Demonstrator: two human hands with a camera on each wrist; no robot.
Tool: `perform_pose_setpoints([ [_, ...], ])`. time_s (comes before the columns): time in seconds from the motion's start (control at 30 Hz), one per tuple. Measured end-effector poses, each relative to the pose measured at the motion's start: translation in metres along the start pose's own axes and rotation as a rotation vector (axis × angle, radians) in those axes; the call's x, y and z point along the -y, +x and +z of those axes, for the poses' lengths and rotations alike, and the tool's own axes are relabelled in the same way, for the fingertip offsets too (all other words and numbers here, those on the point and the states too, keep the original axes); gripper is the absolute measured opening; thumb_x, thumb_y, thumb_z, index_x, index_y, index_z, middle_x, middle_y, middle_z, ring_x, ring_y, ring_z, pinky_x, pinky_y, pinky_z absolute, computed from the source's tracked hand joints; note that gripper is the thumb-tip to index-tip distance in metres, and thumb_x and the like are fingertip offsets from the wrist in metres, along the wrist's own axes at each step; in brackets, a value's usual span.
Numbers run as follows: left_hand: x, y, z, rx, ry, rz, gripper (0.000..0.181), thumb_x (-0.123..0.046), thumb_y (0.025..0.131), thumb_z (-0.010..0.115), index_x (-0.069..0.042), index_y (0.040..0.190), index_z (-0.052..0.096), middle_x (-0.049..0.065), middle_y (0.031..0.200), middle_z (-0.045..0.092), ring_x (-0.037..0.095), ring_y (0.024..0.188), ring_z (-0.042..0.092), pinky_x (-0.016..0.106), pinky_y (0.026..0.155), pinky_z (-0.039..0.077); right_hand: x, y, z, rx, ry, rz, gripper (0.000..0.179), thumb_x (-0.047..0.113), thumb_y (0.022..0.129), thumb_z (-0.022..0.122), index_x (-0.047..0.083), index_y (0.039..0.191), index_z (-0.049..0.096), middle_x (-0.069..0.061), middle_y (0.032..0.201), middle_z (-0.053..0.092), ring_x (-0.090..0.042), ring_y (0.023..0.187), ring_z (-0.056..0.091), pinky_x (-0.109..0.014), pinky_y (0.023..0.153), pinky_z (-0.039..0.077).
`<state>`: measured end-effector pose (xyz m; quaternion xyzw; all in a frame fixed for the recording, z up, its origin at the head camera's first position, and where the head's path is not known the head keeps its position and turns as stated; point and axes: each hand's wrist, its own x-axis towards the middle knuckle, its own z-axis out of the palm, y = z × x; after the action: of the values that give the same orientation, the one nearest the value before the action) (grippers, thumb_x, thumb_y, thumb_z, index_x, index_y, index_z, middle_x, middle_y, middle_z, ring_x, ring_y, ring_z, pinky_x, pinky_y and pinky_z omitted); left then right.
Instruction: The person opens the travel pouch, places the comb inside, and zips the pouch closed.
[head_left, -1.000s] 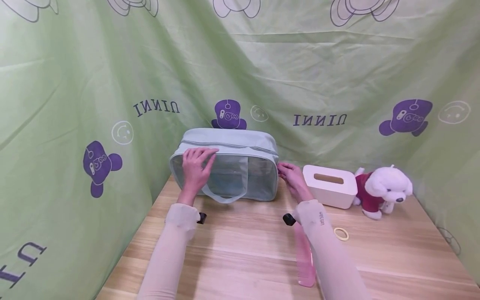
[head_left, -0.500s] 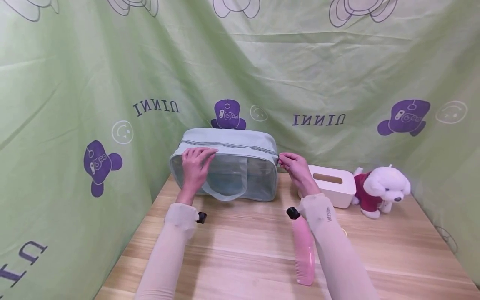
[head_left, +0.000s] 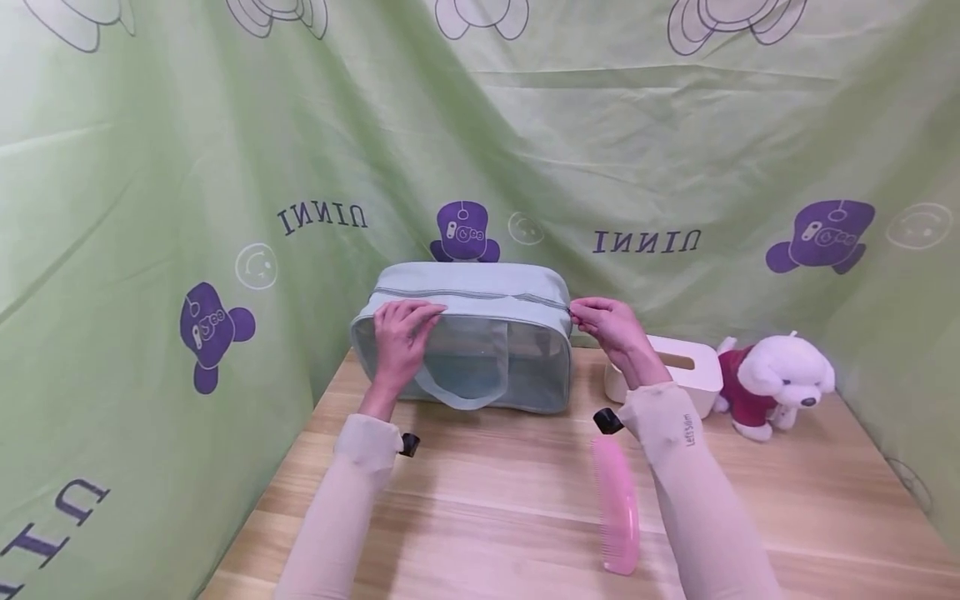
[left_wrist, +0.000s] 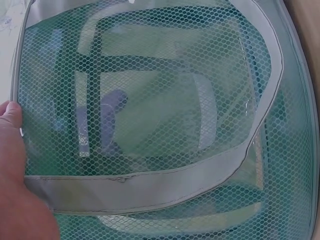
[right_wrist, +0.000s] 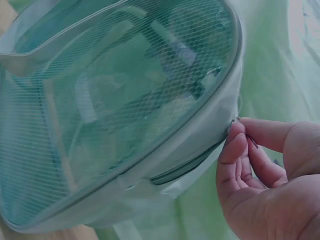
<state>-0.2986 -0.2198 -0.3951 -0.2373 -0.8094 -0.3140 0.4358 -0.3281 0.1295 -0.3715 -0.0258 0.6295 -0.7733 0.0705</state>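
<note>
A pale green bag (head_left: 536, 371) with see-through mesh sides stands upright at the back of the table, its loop handle (head_left: 465, 402) hanging down the front. My left hand (head_left: 400, 342) holds the bag's top front edge, fingers above and thumb lower. In the left wrist view the mesh and handle fill most of the picture, with only part of the hand showing. At the bag's top right corner, my right hand (head_left: 617, 327) pinches the zipper pull (right_wrist: 253, 140) between thumb and finger. The zipper (head_left: 465, 293) runs along the bag's top.
A pink comb (head_left: 621, 508) lies on the wooden table (head_left: 495, 500) beside my right forearm. Right of the bag stands a white tissue box (head_left: 705, 379), partly behind my right wrist, then a white plush dog (head_left: 783, 371) in a red top. Green printed cloth (head_left: 645, 167) hangs around the table.
My right hand has risen along the bag's right side to its top corner. Its forearm now uncovers the comb and hides a small yellow ring. The left hand keeps its place on the bag.
</note>
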Motion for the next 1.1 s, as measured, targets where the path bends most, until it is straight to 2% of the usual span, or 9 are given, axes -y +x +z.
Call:
perform_pose_setpoints([
  [0.13, -0.003, -0.002, -0.001, 0.009, 0.008, 0.017, 0.017, -0.013, 0.093, 0.075, -0.015, 0.109, 0.08, 0.01, 0.106, 0.075, 0.032, 0.103, 0.061, 0.055, 0.104, 0.032, 0.006, -0.002, 0.004, 0.0, -0.036, -0.02, 0.028, 0.002, 0.097, 0.068, -0.013, 0.121, 0.065, 0.006, 0.079, 0.074, -0.004, 0.074, 0.07, -0.017, 0.073, 0.057],
  [0.23, -0.006, -0.005, 0.001, 0.01, 0.012, 0.028, 0.017, -0.012, 0.092, 0.076, -0.015, 0.108, 0.08, 0.009, 0.106, 0.075, 0.031, 0.103, 0.061, 0.054, 0.104, 0.033, 0.011, -0.004, 0.009, 0.001, -0.073, -0.022, 0.034, 0.003, 0.097, 0.07, -0.015, 0.125, 0.062, 0.006, 0.079, 0.074, -0.005, 0.074, 0.07, -0.018, 0.075, 0.058],
  [0.5, -0.018, -0.008, 0.006, 0.016, 0.008, 0.071, 0.017, -0.012, 0.091, 0.077, -0.016, 0.107, 0.081, 0.007, 0.104, 0.075, 0.03, 0.099, 0.062, 0.054, 0.101, 0.034, 0.026, -0.007, 0.028, 0.009, -0.155, -0.039, 0.025, 0.005, 0.095, 0.073, -0.008, 0.116, 0.07, 0.005, 0.079, 0.074, -0.005, 0.073, 0.069, -0.019, 0.073, 0.058],
  [0.87, -0.031, -0.011, 0.006, 0.029, 0.016, 0.05, 0.015, -0.015, 0.093, 0.075, -0.016, 0.107, 0.081, 0.006, 0.105, 0.075, 0.028, 0.1, 0.061, 0.054, 0.1, 0.035, 0.035, -0.008, 0.042, 0.01, -0.196, -0.065, 0.026, 0.004, 0.093, 0.075, -0.01, 0.115, 0.072, 0.005, 0.075, 0.074, -0.006, 0.069, 0.07, -0.019, 0.069, 0.058],
  [1.1, -0.032, -0.014, 0.008, -0.007, 0.023, 0.078, 0.015, -0.014, 0.092, 0.076, -0.016, 0.106, 0.081, 0.005, 0.105, 0.075, 0.028, 0.098, 0.062, 0.053, 0.099, 0.035, 0.038, -0.011, 0.048, -0.003, -0.284, -0.087, 0.035, 0.006, 0.093, 0.076, -0.013, 0.121, 0.068, 0.008, 0.073, 0.072, -0.004, 0.068, 0.069, -0.019, 0.07, 0.058],
])
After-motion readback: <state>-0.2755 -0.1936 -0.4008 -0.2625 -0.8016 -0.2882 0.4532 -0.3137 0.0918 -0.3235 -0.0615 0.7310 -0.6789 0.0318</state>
